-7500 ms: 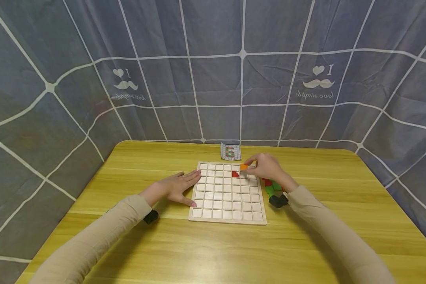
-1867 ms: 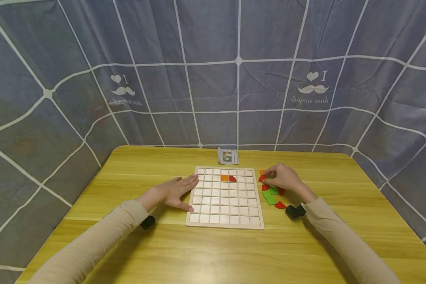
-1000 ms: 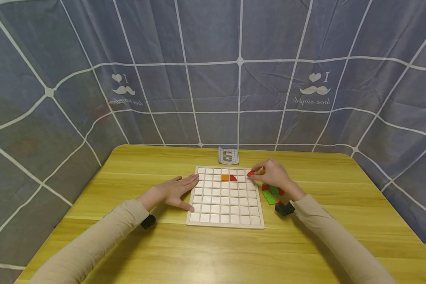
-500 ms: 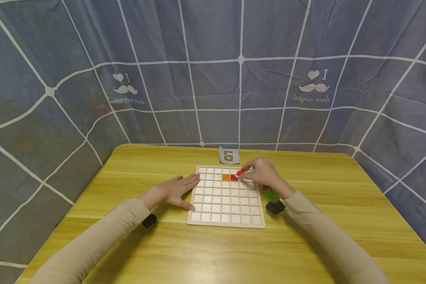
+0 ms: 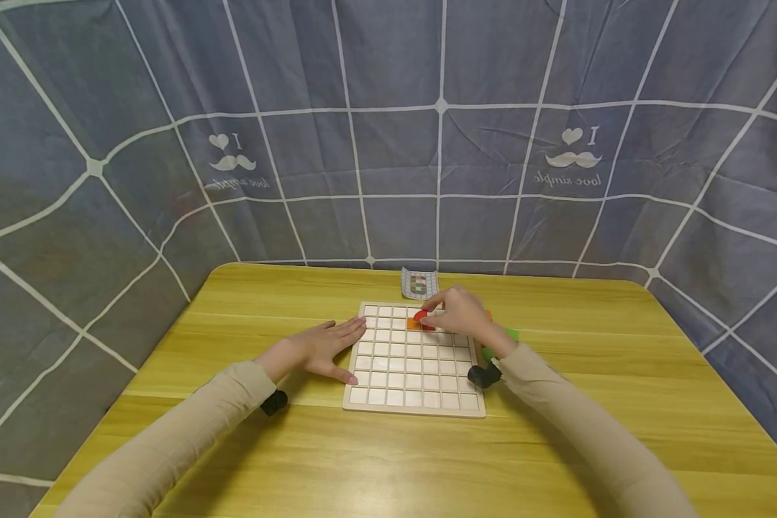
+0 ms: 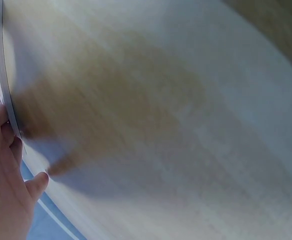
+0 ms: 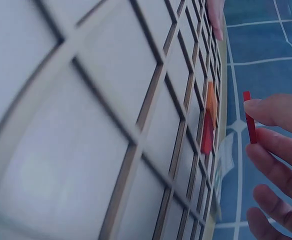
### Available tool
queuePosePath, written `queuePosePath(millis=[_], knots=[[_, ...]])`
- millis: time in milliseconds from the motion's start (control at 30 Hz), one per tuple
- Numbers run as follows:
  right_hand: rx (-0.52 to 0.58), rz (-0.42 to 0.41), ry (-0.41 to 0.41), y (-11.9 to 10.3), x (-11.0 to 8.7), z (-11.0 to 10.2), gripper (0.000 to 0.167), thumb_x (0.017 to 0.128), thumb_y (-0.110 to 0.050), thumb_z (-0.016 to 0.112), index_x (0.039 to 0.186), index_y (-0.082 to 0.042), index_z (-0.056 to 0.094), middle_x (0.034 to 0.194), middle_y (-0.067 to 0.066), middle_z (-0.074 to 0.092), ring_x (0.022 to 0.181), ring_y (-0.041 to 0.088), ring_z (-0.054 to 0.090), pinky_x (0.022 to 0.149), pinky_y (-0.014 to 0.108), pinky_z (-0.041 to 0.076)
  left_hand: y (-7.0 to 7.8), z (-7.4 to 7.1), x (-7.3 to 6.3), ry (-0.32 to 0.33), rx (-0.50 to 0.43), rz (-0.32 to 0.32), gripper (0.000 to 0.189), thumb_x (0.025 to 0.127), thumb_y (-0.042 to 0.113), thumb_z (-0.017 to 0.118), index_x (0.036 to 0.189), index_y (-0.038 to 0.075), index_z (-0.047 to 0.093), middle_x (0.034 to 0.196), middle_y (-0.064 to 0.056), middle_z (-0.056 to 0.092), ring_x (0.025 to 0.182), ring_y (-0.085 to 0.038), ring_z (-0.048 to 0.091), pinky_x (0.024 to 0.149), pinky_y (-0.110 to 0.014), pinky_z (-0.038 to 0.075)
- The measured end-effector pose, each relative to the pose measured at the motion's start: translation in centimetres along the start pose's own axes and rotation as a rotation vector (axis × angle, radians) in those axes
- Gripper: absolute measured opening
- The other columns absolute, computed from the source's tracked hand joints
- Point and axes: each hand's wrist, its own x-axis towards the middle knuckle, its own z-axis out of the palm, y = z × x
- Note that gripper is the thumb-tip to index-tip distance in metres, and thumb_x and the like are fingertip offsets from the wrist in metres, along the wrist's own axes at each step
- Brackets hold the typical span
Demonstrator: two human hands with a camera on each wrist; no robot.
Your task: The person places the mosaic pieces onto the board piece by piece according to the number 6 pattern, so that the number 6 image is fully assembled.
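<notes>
A pale wooden grid board [image 5: 414, 381] lies mid-table. My right hand [image 5: 461, 315] pinches a thin red tile [image 7: 250, 117] between thumb and fingers; it hangs over the upper part of the board. Below it, an orange square tile [image 5: 412, 324] and a red quarter-round tile [image 7: 207, 134] sit side by side in neighbouring cells, partly covered in the head view. My left hand [image 5: 316, 348] lies with its fingers straight and spread, fingertips and thumb touching the board's left edge. In the left wrist view, part of that hand [image 6: 6, 180] shows beside the board's rim.
A small printed pattern card [image 5: 419, 284] lies behind the board. Green tiles [image 5: 513, 334] and a bit of orange tile [image 5: 488, 314] show right of the board, mostly hidden by my right forearm. A grey checked curtain [image 5: 388, 144] surrounds the table's back and sides.
My right hand took a red tile from the pile on the right and carried it left over the board. Earlier, the orange tile went from this hand into a cell. The left hand stays put.
</notes>
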Motion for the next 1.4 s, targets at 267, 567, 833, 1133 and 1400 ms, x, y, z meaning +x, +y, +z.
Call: queuePosePath(millis=[267,567,833,1133,1400], knots=[[0.017,-0.001,-0.026,-1.0,1.0,0.7,0.026,0.079,-0.038,0.077,0.099,-0.021,0.077,0.085,-0.004,0.074,0.055,0.01,0.042,0.048,0.022,0.028,-0.1,0.0,0.1,0.005,-0.001,0.0,0.107,0.083,0.071,0.053,0.155,0.008,0.006,0.163,-0.009,-0.001,0.151,-0.024,0.005,0.121,-0.051,0.013],[-0.011,-0.026,-0.017,-2.2,1.5,1.5,0.027,0.076,-0.038,0.08,0.096,-0.02,0.078,0.082,-0.005,0.075,0.058,0.006,0.051,0.048,0.022,0.034,0.0,0.0,0.1,0.001,-0.004,-0.004,0.106,0.083,0.071,0.053,0.155,0.008,0.007,0.163,-0.009,-0.001,0.151,-0.024,0.005,0.121,-0.051,0.013],[-0.022,0.014,-0.046,-2.6,1.7,2.2,0.026,0.075,-0.038,0.081,0.094,-0.021,0.078,0.09,-0.006,0.075,0.079,0.012,0.066,0.052,0.022,0.043,0.0,0.1,0.0,0.002,-0.008,-0.015,0.106,0.083,0.07,0.054,0.155,0.008,0.007,0.163,-0.009,-0.001,0.151,-0.023,0.005,0.121,-0.05,0.012],[-0.023,0.007,-0.088,-3.0,2.0,2.6,0.023,0.078,-0.035,0.079,0.094,-0.019,0.078,0.089,-0.004,0.075,0.076,0.011,0.067,0.057,0.023,0.048,0.0,0.0,-0.1,0.003,-0.009,-0.014,0.107,0.083,0.071,0.054,0.155,0.008,0.008,0.163,-0.009,-0.001,0.151,-0.024,0.005,0.121,-0.05,0.013],[-0.022,0.051,-0.115,-3.1,2.3,2.8,0.025,0.077,-0.034,0.08,0.097,-0.019,0.078,0.093,-0.003,0.075,0.079,0.011,0.066,0.061,0.024,0.049,-0.2,0.1,0.0,0.011,-0.001,-0.001,0.107,0.083,0.071,0.053,0.155,0.008,0.008,0.163,-0.009,0.0,0.151,-0.024,0.006,0.121,-0.051,0.014]])
